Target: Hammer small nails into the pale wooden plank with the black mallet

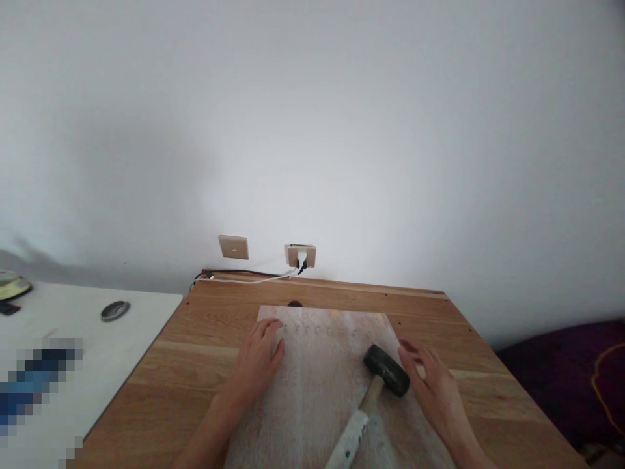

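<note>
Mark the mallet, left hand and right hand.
mallet (387, 369), head view, on its black head.
left hand (260, 359), head view, on the back of the hand.
right hand (432, 384), head view, on the back of the hand.

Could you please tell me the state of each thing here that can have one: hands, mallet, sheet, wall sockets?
sheet, lying flat on the wooden table
mallet, lying on the sheet, unheld
left hand, open, palm down on the sheet's far left corner
right hand, open, fingers spread, beside the mallet head, not gripping
right wall socket, white plug inserted
left wall plate, nothing plugged in
</note>
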A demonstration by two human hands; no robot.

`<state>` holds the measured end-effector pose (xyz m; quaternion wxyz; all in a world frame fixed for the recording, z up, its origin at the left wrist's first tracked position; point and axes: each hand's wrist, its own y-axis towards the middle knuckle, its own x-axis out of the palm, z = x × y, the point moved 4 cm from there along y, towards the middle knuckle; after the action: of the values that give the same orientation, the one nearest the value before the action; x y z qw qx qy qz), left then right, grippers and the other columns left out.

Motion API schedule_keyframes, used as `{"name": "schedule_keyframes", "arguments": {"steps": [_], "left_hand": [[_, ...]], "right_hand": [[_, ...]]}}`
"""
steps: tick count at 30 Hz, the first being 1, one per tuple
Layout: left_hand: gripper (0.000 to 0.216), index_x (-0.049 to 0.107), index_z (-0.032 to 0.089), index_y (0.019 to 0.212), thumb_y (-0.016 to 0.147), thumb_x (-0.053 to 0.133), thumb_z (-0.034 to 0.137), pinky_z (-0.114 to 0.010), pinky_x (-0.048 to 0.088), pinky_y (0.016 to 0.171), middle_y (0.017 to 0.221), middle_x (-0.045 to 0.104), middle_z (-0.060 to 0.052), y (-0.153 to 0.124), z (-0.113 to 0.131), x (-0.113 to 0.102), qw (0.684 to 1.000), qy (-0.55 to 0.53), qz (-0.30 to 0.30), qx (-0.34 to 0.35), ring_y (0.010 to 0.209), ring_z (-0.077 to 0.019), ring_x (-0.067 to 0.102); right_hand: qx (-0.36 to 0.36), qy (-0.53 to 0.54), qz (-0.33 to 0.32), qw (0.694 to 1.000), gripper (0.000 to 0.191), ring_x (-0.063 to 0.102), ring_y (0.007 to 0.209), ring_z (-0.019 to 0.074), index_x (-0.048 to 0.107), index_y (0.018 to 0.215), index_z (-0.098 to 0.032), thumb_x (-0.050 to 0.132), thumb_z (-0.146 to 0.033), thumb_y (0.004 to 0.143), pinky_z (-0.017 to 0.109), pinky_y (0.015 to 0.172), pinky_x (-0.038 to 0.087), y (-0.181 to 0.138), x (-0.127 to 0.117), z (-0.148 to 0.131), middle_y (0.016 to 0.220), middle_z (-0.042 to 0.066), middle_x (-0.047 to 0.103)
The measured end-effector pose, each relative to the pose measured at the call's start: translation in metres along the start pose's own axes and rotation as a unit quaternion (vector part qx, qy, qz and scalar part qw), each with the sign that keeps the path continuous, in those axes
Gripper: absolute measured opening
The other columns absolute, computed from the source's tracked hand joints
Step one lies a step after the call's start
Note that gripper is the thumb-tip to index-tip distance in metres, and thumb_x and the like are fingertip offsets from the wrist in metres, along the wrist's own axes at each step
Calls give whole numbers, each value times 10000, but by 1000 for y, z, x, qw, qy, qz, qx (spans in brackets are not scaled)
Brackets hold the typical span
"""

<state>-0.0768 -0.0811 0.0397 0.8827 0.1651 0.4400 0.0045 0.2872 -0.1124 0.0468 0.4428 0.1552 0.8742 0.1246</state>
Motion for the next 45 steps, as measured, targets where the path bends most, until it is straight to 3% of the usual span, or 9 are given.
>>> {"name": "schedule_keyframes", "arguments": {"steps": [8,13,16,21,26,30,35,40,45], "left_hand": [[267,658,187,1091,890,491,132,-396,483,1029,1122,670,-87,26,-12,26,998,-16,-40,40,1108,-226,601],[269,663,189,1084,929,449,136,-376,482,1014,1123,692,-87,25,-16,26,997,-46,-45,38,1092,-215,614],[244,673,181,1032,922,462,126,-360,476,1001,1095,703,-86,28,-14,23,997,-54,-42,34,1077,-214,618],[157,660,181,906,885,512,133,-319,480,905,974,706,-68,41,-6,13,994,-32,-90,46,959,-205,633],[75,634,184,826,825,564,157,-296,465,791,850,687,-34,68,-3,4,990,-26,-124,55,805,-184,610],[143,645,165,868,848,504,157,-268,466,742,841,698,-37,82,-7,5,991,-38,-125,31,767,-163,619],[222,668,153,884,839,453,120,-236,478,689,776,716,-23,76,-13,11,984,-46,-170,10,698,-144,656],[245,658,182,808,848,424,125,-270,483,791,869,737,-47,67,-12,15,981,-10,-193,30,852,-181,669],[154,622,193,942,827,520,184,-307,486,769,924,720,-76,60,-1,21,975,47,-208,54,869,-228,660]], "right_hand": [[-40,-106,-146,983,268,713,864,208,699,1049,-169,465,-271,970,299,818,514,52,25,-38,954,95,764],[-32,-181,-248,951,172,714,869,213,724,861,-147,623,-269,930,307,809,508,76,48,-36,879,93,760],[-28,-226,-277,933,193,694,887,189,696,919,-143,638,-324,957,366,845,541,82,55,-39,939,55,731],[-46,-256,-297,919,217,675,892,174,674,1006,-150,630,-360,969,383,832,561,87,57,-52,1005,38,702],[-79,-239,-305,919,193,672,825,175,730,804,-135,565,-77,886,281,756,463,91,63,-64,877,97,748],[-86,-225,-310,919,248,697,799,197,775,786,-145,553,-38,809,257,705,425,90,69,-66,854,108,775],[-89,-205,-331,917,314,713,735,187,807,824,-155,521,-29,792,238,682,436,87,71,-67,772,84,775],[-90,-196,-329,919,359,719,863,193,806,882,-190,523,-7,760,237,733,445,83,71,-67,903,70,795],[-89,-187,-307,929,268,705,853,180,792,851,-200,587,-52,763,231,748,446,81,73,-67,875,57,787]]}}
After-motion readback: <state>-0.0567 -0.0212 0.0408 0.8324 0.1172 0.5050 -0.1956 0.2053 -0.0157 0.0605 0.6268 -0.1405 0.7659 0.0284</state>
